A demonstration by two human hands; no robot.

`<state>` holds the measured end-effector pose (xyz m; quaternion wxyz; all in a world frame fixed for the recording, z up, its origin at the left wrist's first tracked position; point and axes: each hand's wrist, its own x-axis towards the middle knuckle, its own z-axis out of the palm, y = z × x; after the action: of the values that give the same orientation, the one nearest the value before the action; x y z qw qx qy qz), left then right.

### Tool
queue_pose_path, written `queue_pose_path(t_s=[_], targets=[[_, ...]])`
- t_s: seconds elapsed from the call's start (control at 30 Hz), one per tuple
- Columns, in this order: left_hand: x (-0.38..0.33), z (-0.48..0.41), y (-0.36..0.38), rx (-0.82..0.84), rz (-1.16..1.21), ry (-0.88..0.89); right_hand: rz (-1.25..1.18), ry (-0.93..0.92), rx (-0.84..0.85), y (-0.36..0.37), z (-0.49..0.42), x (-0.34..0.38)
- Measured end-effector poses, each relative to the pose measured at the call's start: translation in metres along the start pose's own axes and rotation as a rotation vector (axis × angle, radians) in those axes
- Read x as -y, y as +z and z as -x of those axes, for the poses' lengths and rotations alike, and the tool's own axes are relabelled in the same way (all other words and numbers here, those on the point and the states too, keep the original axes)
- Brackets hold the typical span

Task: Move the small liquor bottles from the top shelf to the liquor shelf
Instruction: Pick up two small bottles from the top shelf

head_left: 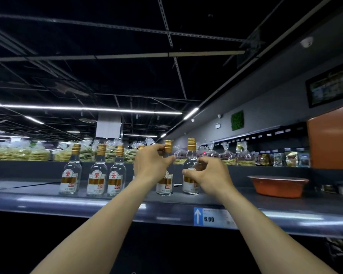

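Several small clear liquor bottles with gold caps and white-and-gold labels stand in a row on the grey top shelf (48, 200). Three stand free at the left (70, 171), (97, 175), (116, 175). A fourth is mostly hidden behind my left hand, with only its cap (141, 147) showing. My left hand (152, 167) is closed around the neck of the fifth bottle (164, 184), just under its cap. My right hand (208, 177) is wrapped around the shoulder of the rightmost bottle (191, 153). Both held bottles still stand on the shelf.
An orange plastic basin (277, 186) sits on the shelf to the right of the bottles. A price tag reading 6.00 (212, 218) hangs on the shelf's front edge. Bagged snacks (38, 153) line the far shelf behind. It is dark below the shelf.
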<state>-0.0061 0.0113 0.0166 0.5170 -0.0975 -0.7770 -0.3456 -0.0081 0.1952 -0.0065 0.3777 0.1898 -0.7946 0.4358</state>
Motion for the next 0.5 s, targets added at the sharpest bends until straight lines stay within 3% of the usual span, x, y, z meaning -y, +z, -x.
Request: queue_pose_path(t_s=[0.23, 0.5], targets=[[-0.064, 0.008, 0.009, 0.085, 0.298, 0.075, 0.133, -0.006, -0.132, -0.086, 0.020, 0.004], [-0.215, 0.107, 0.044, 0.346, 0.628, 0.098, 0.205, 0.086, -0.240, -0.268, 0.137, -0.032]])
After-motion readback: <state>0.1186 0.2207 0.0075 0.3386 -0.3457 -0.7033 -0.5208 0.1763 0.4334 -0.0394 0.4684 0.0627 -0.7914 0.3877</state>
